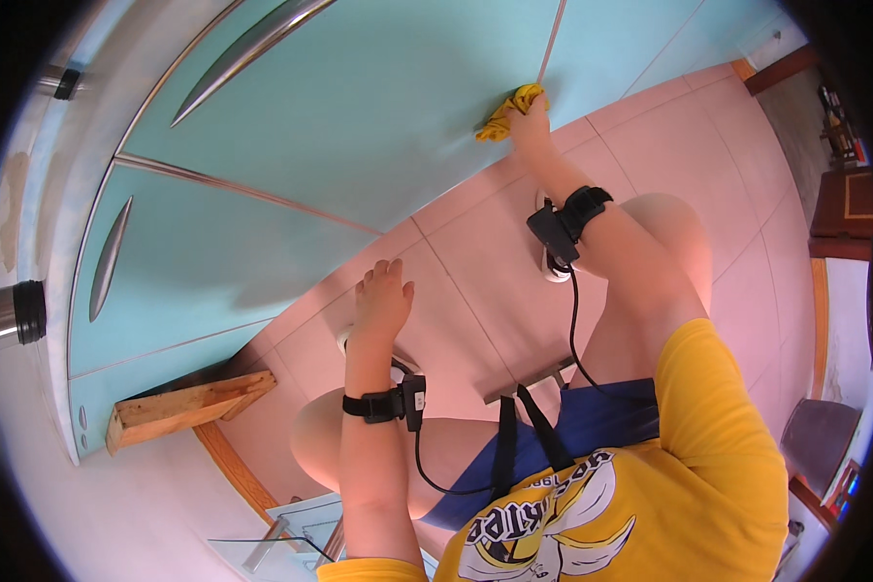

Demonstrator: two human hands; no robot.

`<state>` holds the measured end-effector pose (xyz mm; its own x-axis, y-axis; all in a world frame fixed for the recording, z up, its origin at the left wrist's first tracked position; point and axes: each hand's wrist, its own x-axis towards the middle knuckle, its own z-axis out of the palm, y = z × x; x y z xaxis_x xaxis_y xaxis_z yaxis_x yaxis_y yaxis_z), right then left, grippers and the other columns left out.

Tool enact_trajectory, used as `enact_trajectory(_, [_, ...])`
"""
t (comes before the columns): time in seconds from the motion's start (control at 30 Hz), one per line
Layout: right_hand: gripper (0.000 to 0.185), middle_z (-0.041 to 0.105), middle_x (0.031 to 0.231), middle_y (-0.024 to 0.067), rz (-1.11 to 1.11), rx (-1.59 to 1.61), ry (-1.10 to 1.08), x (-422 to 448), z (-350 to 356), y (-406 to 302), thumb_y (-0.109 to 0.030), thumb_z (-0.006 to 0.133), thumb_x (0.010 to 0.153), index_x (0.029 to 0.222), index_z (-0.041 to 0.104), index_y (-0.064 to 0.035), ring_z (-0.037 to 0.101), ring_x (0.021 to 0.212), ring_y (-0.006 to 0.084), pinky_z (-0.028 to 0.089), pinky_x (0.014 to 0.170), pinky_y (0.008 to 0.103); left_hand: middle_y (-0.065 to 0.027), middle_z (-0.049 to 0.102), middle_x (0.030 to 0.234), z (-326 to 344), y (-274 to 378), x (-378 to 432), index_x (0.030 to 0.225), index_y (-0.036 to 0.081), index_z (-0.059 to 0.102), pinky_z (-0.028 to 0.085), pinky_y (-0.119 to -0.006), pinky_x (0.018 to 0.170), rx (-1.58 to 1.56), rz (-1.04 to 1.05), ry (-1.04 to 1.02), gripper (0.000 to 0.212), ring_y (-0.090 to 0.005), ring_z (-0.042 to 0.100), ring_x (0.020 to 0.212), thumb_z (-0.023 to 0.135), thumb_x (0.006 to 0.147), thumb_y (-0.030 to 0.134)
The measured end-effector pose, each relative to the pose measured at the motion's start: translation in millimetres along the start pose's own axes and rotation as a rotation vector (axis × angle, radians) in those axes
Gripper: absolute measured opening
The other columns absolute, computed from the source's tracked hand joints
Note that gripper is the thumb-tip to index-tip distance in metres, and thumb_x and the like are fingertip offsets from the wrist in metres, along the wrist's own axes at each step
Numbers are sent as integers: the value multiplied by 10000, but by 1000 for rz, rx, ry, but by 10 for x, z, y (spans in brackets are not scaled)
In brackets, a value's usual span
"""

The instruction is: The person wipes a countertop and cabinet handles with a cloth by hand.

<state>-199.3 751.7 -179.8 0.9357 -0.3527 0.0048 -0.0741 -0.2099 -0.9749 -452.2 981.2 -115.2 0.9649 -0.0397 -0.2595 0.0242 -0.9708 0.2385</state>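
Note:
My right hand (529,122) grips a crumpled yellow cloth (508,115) and presses it on the lower part of a glossy turquoise cabinet door (349,102), close to the upright seam with the neighbouring panel. Nothing is in my left hand (384,297), which hangs over the pink floor tiles in front of the cabinet, fingers slightly apart. A narrower turquoise door (204,247) with a curved silver handle (111,258) lies beyond the left hand. Another, longer curved handle (251,58) is on the wider door. Both wrists wear black strapped devices with cables.
A wooden box-like piece (189,411) stands on the floor by the cabinet's left end. Pink tiles (465,291) cover the floor around my feet. Part of a low seat frame (531,382) shows beneath me. Dark brown furniture (844,207) stands at the far right.

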Motion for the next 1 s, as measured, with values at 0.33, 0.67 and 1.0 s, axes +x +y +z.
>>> enact_trajectory(0.33, [557, 543, 1059, 179, 220, -170, 5, 29, 103, 234, -35, 516, 848, 1313, 213, 13, 557, 958, 258, 482, 711, 349, -134, 523, 1125, 65, 8, 18, 1163, 42, 502, 420, -439, 883, 12, -36, -126, 400, -311, 530, 1040, 596, 817, 217])
enact_trajectory(0.67, [349, 547, 1044, 167, 90, -462, -461, -6, 181, 1077, -28, 507, 854, 1174, 372, 4, 578, 920, 277, 507, 666, 394, -134, 518, 1137, 83, -71, -18, 1191, 40, 492, 414, -421, 901, 3, -15, -81, 425, -297, 524, 1057, 604, 819, 213])
enact_trajectory(1.0, [219, 543, 1072, 168, -51, -636, -805, -806, 1168, 1348, -36, 478, 876, 1082, 464, 35, 586, 929, 294, 513, 694, 421, -135, 507, 1162, 6, -119, -160, 1184, 30, 492, 408, -425, 902, -48, -56, -49, 416, -293, 522, 1060, 601, 821, 199])
